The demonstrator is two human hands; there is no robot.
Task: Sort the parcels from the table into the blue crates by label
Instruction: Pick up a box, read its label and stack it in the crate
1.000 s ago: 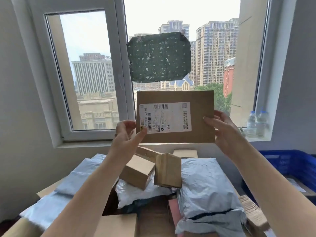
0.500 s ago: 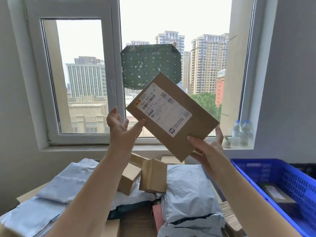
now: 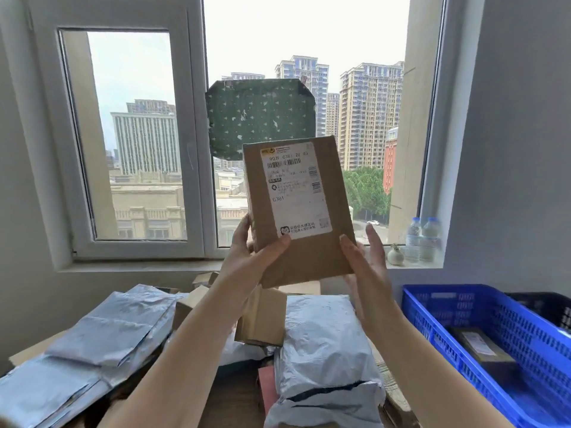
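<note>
Item: cardboard parcel (image 3: 304, 223), flat, brown. Grip: left hand (image 3: 250, 257) pinches the lower left corner, thumb on the front face, fingers behind; right hand (image 3: 366, 264) clasps the lower right edge, thumb at the front. Position: raised at chest height before the window (image 3: 197, 134), above the table's heap of grey mailers (image 3: 324, 344) and small cartons (image 3: 261, 316). Change: 1 second ago the parcel lay landscape; 0.5 seconds ago it was tilted diagonally; now it stands portrait. Meaning: the label (image 3: 295, 188) reads upright, "G301" legible, so a crate can likely be chosen. Orientation: long axis vertical, label face toward the person. Nearby: 1 blue crate (image 3: 432, 307) at right, holding 1 labelled box (image 3: 477, 345).
</note>
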